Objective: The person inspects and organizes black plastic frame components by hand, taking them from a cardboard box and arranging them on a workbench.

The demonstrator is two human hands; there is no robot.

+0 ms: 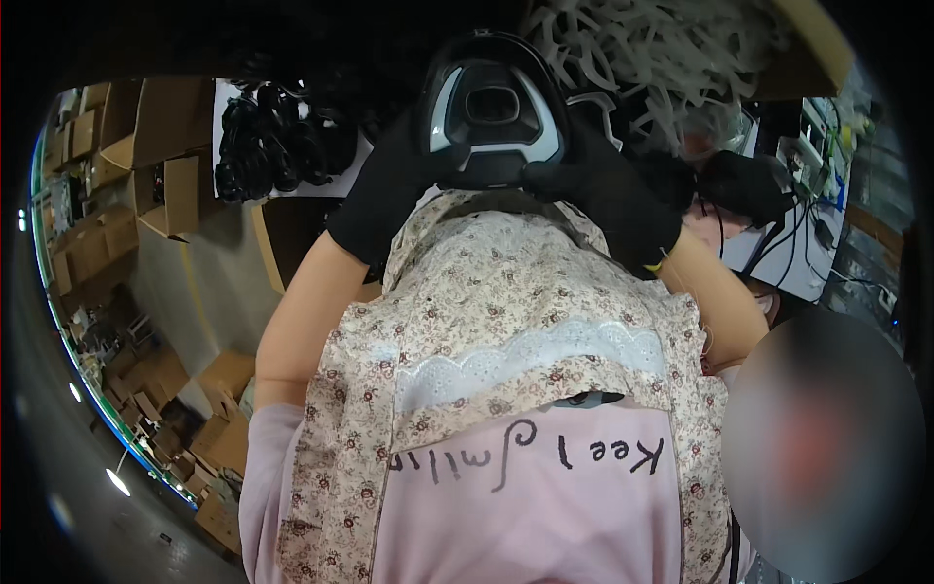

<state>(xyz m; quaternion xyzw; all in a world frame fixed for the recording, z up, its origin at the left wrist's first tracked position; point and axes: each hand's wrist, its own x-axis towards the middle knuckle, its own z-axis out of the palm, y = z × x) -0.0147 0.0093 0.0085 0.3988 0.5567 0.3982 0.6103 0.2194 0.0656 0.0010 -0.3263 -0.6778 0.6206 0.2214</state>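
Note:
Held upright above my apron is a black rounded housing (501,161) with pale grey-white trim along its sides and a dark oval in the middle. My left hand (399,190), in a black glove, grips its lower left edge, the thumb on the front face. On the lower right edge my right hand (613,195), gloved alike, closes with its thumb near the bottom rim. The other fingers of both hands are hidden behind the housing or lost in the dark. Just beyond my right hand lies a light-edged frame-like part (595,102), partly covered.
Black curved parts (282,141) lie heaped on a white surface at left. Translucent white plastic strips (662,58) pile up at the back right, beside a cardboard box (817,44). Cables (793,229) run over the right table. A person is close at right. Cardboard boxes (156,375) line the left.

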